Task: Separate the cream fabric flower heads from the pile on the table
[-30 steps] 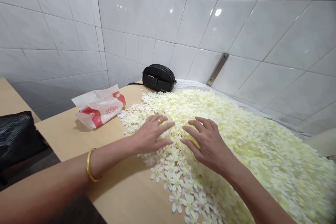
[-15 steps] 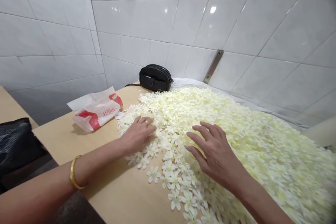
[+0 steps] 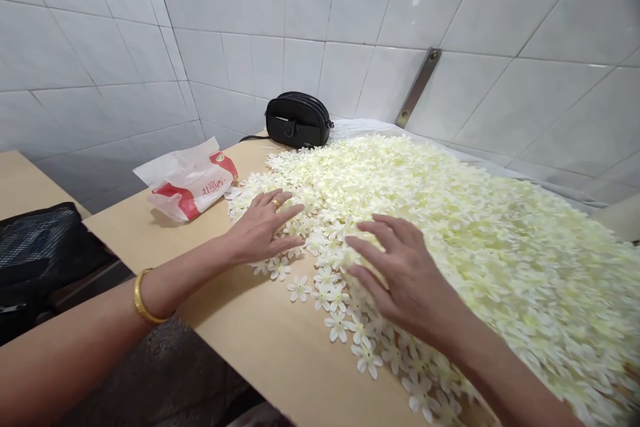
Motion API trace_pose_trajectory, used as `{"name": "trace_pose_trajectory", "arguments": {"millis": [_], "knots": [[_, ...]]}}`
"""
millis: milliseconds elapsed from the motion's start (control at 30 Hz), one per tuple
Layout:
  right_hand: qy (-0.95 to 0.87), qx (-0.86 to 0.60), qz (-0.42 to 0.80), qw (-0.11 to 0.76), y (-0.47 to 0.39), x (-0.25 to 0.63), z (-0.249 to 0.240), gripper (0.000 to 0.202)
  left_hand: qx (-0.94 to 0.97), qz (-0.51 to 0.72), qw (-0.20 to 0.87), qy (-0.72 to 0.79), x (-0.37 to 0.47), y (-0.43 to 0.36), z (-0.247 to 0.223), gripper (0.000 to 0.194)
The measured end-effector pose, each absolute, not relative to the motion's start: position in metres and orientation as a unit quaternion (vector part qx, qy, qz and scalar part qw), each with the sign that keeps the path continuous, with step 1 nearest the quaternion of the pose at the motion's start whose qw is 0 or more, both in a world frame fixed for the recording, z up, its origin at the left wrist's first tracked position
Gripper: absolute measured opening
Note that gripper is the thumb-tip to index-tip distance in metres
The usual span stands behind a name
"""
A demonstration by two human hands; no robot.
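A wide heap of pale yellow-white artificial flowers (image 3: 480,233) covers much of the wooden table (image 3: 280,347). Over the heap's left edge is my left hand (image 3: 265,227), palm down with its fingers spread and nothing in it; a ring and a gold bracelet are on that arm. My right hand (image 3: 400,267) hovers above the near middle of the flowers, its fingers apart and slightly curved, holding nothing. Between the hands runs a band of loose flowers. Single flowers (image 3: 299,288) lie on bare wood near the front edge.
A white and red paper bag (image 3: 190,180) lies on the table at the left. Behind the flowers stands a black purse (image 3: 297,120) by the tiled wall (image 3: 300,7). A metal bracket (image 3: 419,87) is fixed there. A black mesh bag (image 3: 45,247) sits at far left.
The camera view has tilted down, so the table and purse appear higher. My left hand's fingers have spread wider, with the thumb now apart. My right hand has shifted slightly left in view.
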State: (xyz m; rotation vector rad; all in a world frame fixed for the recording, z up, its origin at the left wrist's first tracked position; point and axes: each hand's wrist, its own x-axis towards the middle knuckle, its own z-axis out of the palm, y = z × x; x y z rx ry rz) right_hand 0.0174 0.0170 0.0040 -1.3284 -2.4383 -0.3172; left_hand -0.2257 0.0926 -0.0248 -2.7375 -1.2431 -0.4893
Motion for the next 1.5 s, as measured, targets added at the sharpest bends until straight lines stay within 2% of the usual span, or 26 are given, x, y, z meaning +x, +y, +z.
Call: {"name": "trace_pose_trajectory", "arguments": {"millis": [67, 233, 367, 533, 733, 900, 1033, 1133, 1233, 1300, 1367, 1500], "knots": [[-0.874, -0.454, -0.100, 0.139, 0.016, 0.005, 0.000, 0.026, -0.896, -0.142, 0.049, -0.418, -0.227, 0.092, -0.029, 0.052], [-0.866, -0.482, -0.111, 0.077, 0.019, 0.002, -0.012, 0.021, -0.875, -0.175, 0.075, -0.445, -0.226, 0.095, -0.028, 0.031], [-0.856, -0.494, -0.114, 0.096, 0.017, 0.013, -0.008, 0.022, -0.882, -0.232, 0.066, -0.405, -0.213, 0.083, -0.023, 0.023], [-0.854, -0.491, -0.102, 0.140, 0.008, 0.014, 0.002, 0.024, -0.906, -0.214, 0.027, -0.364, -0.188, 0.071, -0.032, 0.011], [-0.835, -0.497, -0.111, 0.207, 0.003, 0.024, 0.004, 0.022, -0.897, -0.251, -0.011, -0.364, -0.182, 0.077, -0.037, 0.010], [-0.834, -0.489, -0.084, 0.242, 0.002, 0.029, 0.004, 0.020, -0.826, -0.330, -0.148, -0.433, -0.192, 0.071, -0.012, 0.009], [-0.811, -0.491, 0.027, 0.318, 0.007, 0.018, 0.009, 0.021, -0.746, -0.374, -0.301, -0.461, -0.192, 0.061, 0.003, 0.013], [-0.755, -0.509, 0.190, 0.367, 0.017, 0.003, 0.013, 0.022, -0.746, -0.404, -0.292, -0.441, -0.187, 0.053, 0.003, 0.012], [-0.688, -0.511, 0.373, 0.356, 0.029, -0.010, 0.013, 0.023, -0.767, -0.403, -0.255, -0.429, -0.181, 0.048, 0.002, 0.012], [-0.659, -0.486, 0.441, 0.368, 0.035, -0.017, 0.012, 0.023, -0.769, -0.400, -0.265, -0.423, -0.179, 0.046, 0.003, 0.013], [-0.647, -0.460, 0.452, 0.407, 0.039, -0.021, 0.011, 0.021, -0.742, -0.411, -0.337, -0.409, -0.178, 0.047, 0.007, 0.015], [-0.647, -0.441, 0.445, 0.433, 0.040, -0.025, 0.016, 0.019, -0.588, -0.421, -0.590, -0.358, -0.181, 0.053, 0.013, 0.036]]}}
